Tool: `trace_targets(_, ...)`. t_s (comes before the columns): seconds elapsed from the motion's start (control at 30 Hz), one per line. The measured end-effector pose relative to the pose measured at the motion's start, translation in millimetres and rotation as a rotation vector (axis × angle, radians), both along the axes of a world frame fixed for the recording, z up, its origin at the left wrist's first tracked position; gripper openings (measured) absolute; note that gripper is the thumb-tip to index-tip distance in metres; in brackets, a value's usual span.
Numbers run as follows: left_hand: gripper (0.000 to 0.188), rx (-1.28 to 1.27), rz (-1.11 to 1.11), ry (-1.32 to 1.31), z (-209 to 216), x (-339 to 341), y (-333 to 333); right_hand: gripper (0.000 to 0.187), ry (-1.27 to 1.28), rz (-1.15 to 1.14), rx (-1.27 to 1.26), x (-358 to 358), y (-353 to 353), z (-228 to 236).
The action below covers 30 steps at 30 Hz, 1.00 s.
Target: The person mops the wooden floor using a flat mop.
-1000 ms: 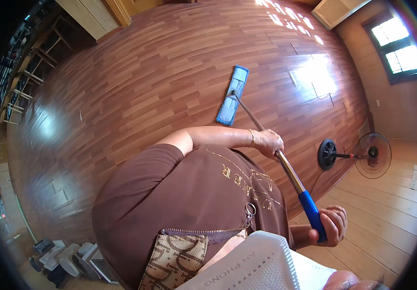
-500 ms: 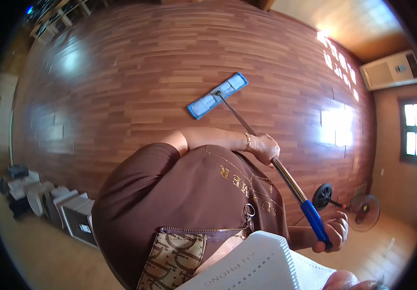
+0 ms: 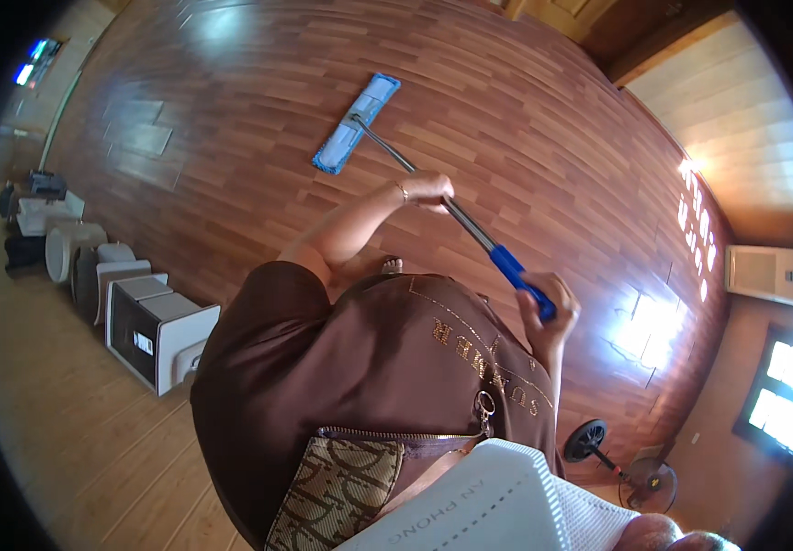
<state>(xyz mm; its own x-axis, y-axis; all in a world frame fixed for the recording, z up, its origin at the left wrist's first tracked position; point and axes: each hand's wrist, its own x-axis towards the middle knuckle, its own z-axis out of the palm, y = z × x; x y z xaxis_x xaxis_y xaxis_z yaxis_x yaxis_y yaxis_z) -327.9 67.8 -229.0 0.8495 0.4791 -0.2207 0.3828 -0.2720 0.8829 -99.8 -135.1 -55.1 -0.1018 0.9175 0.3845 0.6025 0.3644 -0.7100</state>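
A flat mop (image 3: 356,124) with a blue pad lies on the wood-plank floor, ahead and a little left of me. Its metal pole slants back toward my right side and ends in a blue grip (image 3: 511,268). My left hand (image 3: 428,190), with a gold bracelet at the wrist, is closed round the pole above the mop head. Farther up, my right hand (image 3: 551,308) is wrapped round the end of the blue grip. The pad appears flat on the boards.
White and grey appliance-like boxes (image 3: 153,335) and round containers stand along the left side. To my lower right is a standing fan (image 3: 649,482) with a round black base. An air conditioner (image 3: 768,274) and a bright window (image 3: 782,395) are on the right wall.
The mop head has moved forward and left and turned steeper. Both hands have gone forward and left with the pole. My view has turned, and a foot now shows.
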Motion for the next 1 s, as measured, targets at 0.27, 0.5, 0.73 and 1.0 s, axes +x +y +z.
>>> trace_targets(0.27,0.028,0.729,0.434,0.009,-128,-189,4,0.033,0.07,0.375,-0.169,-121,58,-58)
trace_targets(0.5,0.029,0.695,0.875,0.165,-114,-210,-68,0.009,0.399,0.934,-0.171,-141,92,-69)
trace_targets(0.73,0.031,0.779,1.13,0.051,-65,-192,-141,0.008,0.482,1.097,-0.273,-146,80,-21)
trace_targets(1.0,0.028,0.532,1.144,0.265,-19,-127,-179,0.004,0.352,1.105,-0.358,-90,67,50)
